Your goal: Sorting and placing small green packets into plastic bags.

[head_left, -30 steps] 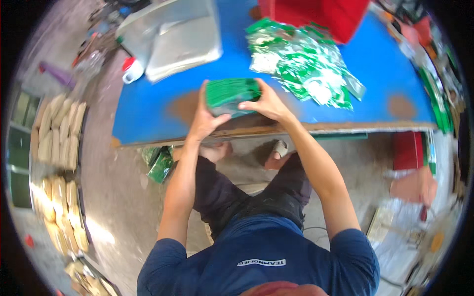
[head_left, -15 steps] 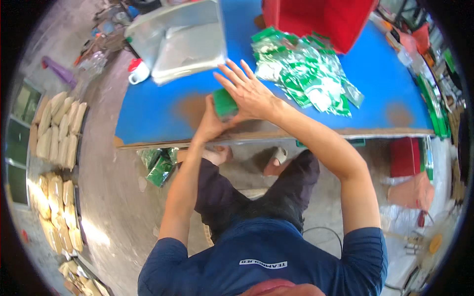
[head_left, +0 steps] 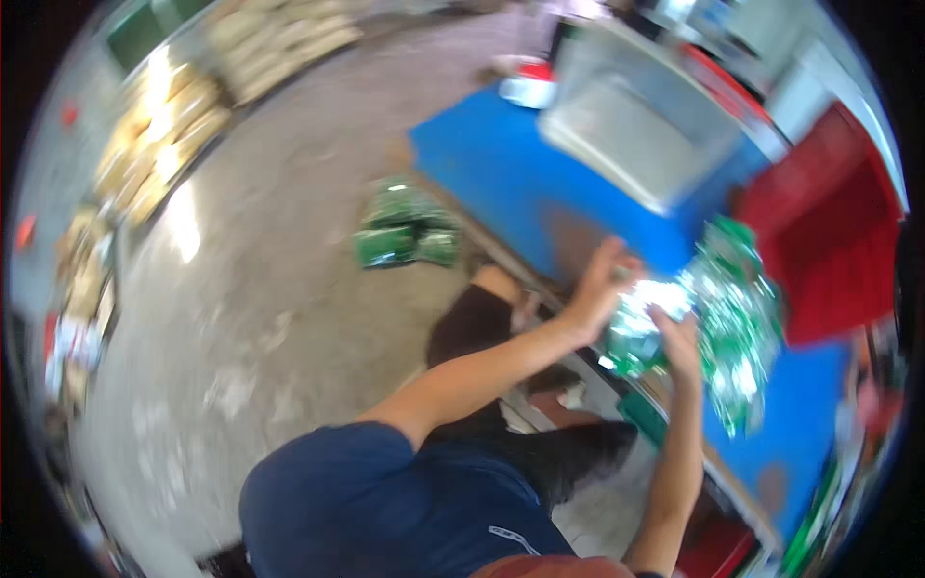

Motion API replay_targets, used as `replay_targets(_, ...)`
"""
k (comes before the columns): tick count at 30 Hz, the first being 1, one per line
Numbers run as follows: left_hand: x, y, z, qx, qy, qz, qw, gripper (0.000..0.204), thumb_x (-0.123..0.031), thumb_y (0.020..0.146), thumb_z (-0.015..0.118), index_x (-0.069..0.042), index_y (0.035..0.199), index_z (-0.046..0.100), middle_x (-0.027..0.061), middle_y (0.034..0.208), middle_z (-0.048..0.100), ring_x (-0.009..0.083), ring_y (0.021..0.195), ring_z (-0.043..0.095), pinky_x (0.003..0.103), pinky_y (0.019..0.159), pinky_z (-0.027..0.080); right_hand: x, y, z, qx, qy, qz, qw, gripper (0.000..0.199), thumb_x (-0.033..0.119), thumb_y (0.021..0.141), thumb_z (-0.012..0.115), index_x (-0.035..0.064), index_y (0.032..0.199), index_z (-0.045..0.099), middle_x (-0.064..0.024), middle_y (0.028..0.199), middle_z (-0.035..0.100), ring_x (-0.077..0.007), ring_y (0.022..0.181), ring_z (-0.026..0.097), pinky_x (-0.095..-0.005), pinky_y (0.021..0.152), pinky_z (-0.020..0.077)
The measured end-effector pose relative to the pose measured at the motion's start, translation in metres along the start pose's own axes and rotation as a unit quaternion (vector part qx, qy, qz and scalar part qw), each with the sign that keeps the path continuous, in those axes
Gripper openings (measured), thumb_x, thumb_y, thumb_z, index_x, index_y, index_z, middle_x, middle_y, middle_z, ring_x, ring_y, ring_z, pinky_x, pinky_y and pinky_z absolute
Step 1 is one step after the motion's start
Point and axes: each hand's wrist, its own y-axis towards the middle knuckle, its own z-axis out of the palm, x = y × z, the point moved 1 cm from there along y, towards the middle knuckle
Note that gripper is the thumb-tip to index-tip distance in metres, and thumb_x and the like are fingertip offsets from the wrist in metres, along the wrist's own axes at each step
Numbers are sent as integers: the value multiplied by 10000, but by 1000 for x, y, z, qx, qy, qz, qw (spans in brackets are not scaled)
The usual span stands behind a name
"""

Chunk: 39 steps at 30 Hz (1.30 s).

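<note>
Blue tabletop [head_left: 501, 183] above grey concrete floor [head_left: 289, 289]; both hands' fingers clasp a green packet stack [head_left: 641, 332].

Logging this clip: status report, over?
Left hand and right hand both on green packet stack at blue table edge. Loose green packets beside. View blurred.

This looks like a small packing workshop or storeroom. A bare, stained concrete floor [head_left: 289, 318] runs under a blue-topped desk [head_left: 501, 183] heaped with shiny green packets [head_left: 737, 318]. More green packets [head_left: 405, 231] lie dropped on the floor. A red crate [head_left: 829, 250] and a grey plastic tub [head_left: 646, 135] stand on the desk, and pale filled sacks [head_left: 169, 135] are stacked along the wall.
</note>
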Motion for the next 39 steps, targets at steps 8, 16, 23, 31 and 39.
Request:
replay_targets(8,17,8,60,-2,228,55,972,442,-373,999,336,-69,1287,476,111,1151,545,258,1084,568,439,932,487,-9,-10,-27,-92,-15,-167,981,753,493,622,795,18,1175,605,-239,1105,645,-384,1003,634,-426,899,502)
replay_targets(16,34,-4,51,-4,347,157,924,241,-221,970,486,-41,1095,585,109,1042,572,231,990,560,353,901,448,-31,-41,-19,9,120,-12,993,349,277,788,748,36,1017,642,-84,939,683,-178,828,656,-352,690,549)
replay_targets(23,11,14,23,-5,362,22,932,478,-294,956,573,-15,1321,444,116,1110,544,207,1093,519,352,967,412,-37,-18,22,-65,225,-30,972,600,200,788,757,-9,1287,497,-118,1113,618,-205,946,640,-334,788,538)
replay_targets(31,15,260,-16,102,651,217,720,210,-252,865,683,-43,839,690,41,692,641,120,642,549,315,595,457,-91,-30,-64,-218,493,122,833,659,490,807,649,37,1270,531,-151,1150,613,-288,1017,617,-474,870,508)
replay_targets(39,-42,434,-143,181,668,0,721,275,-278,890,691,-7,913,651,25,811,637,101,745,551,249,679,452,-91,-6,-22,7,591,-7,807,812,295,799,786,24,1410,326,-105,1295,517,-191,1189,495,-361,1007,431)
